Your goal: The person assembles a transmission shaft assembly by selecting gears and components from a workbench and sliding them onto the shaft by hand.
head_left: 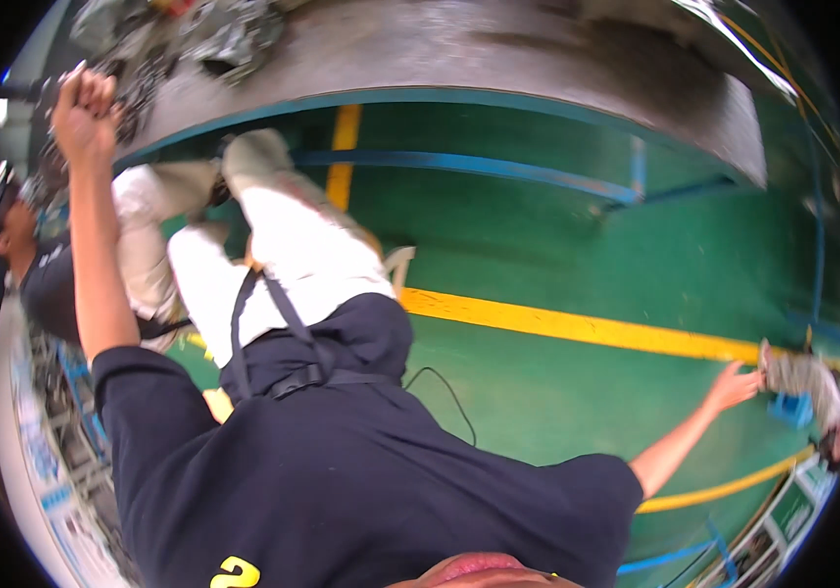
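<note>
My left hand point(87, 106) is raised at the upper left with its fingers curled shut, at the edge of a grey workbench point(459, 49) beside a heap of dark metal parts point(155, 59). I see nothing clearly held in it. My right hand point(734, 387) stretches out to the far right, fingers spread, its tips touching a crumpled grey cloth-like bundle point(804, 377) that lies over a small blue object point(792, 410). My dark shirt, white trousers point(293, 255) and pale shoes point(253, 155) fill the middle of the head view.
Another person in a dark cap and dark shirt point(48, 279) is close by at the left edge. Green floor with yellow lines point(557, 323), blue frame bars point(479, 165) under the bench and a thin black cable point(444, 387) lie below me. Racks stand at the lower left and lower right.
</note>
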`<state>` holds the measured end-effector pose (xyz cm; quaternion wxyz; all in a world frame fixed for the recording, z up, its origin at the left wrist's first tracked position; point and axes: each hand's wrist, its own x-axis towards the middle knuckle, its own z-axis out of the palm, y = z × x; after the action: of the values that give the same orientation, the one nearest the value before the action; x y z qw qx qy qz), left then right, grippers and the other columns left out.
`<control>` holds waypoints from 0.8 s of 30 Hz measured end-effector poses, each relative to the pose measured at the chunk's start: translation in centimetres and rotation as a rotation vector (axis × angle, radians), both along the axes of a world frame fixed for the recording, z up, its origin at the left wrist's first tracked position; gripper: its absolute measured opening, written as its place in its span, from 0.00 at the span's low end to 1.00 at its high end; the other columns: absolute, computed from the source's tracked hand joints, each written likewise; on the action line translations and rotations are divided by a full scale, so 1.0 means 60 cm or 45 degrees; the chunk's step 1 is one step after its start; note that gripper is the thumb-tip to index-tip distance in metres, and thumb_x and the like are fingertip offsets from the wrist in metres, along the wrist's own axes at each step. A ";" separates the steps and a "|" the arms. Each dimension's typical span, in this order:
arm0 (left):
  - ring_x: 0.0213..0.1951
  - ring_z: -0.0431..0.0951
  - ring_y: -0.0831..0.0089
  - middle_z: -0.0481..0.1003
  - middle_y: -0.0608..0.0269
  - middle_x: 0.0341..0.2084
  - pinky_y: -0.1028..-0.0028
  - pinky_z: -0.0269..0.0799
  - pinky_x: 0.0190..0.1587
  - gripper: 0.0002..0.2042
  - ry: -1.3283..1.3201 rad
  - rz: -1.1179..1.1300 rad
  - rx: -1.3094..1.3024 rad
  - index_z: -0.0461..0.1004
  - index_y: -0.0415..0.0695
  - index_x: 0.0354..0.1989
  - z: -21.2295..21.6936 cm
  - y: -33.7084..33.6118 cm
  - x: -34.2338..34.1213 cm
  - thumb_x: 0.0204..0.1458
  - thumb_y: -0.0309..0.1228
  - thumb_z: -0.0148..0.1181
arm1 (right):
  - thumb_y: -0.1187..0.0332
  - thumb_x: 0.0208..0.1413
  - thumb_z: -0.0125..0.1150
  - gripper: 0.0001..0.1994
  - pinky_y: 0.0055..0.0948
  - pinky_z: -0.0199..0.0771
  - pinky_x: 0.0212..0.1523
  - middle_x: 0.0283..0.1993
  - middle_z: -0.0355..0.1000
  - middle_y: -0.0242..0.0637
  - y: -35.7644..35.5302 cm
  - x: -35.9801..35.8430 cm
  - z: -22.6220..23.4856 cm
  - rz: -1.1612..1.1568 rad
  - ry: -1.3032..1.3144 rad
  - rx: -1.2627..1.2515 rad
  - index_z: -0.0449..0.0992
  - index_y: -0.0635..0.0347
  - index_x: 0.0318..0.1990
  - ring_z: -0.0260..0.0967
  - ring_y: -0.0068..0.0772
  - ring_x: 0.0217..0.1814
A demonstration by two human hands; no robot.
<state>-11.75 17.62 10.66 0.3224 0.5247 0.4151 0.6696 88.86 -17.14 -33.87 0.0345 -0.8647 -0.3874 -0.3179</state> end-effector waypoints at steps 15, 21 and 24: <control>0.20 0.53 0.79 0.55 0.71 0.17 0.75 0.52 0.27 0.16 -0.082 0.163 0.059 0.58 0.46 0.22 0.085 -0.158 -0.152 0.62 0.25 0.54 | 0.64 0.57 0.66 0.25 0.46 0.71 0.59 0.58 0.72 0.56 0.286 -0.764 -0.252 0.754 1.334 -0.115 0.73 0.69 0.59 0.70 0.56 0.57; 0.18 0.51 0.81 0.52 0.74 0.16 0.75 0.49 0.24 0.12 -0.086 0.298 0.055 0.62 0.46 0.27 0.025 -0.192 -0.245 0.64 0.25 0.54 | 0.67 0.63 0.61 0.16 0.33 0.74 0.52 0.44 0.79 0.42 0.425 -0.865 0.105 0.818 1.855 -0.045 0.77 0.65 0.54 0.75 0.33 0.47; 0.18 0.57 0.83 0.59 0.73 0.17 0.77 0.52 0.21 0.04 -0.119 0.252 0.083 0.70 0.39 0.37 -0.017 -0.200 -0.332 0.59 0.22 0.60 | 0.68 0.64 0.60 0.15 0.32 0.75 0.51 0.45 0.80 0.41 0.434 -0.976 0.271 1.158 1.755 -0.083 0.77 0.65 0.55 0.75 0.32 0.47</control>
<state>-31.66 5.64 9.67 0.2565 0.4595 0.4273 0.7352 30.29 8.92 -17.62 0.3647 -0.6251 -0.6006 0.3400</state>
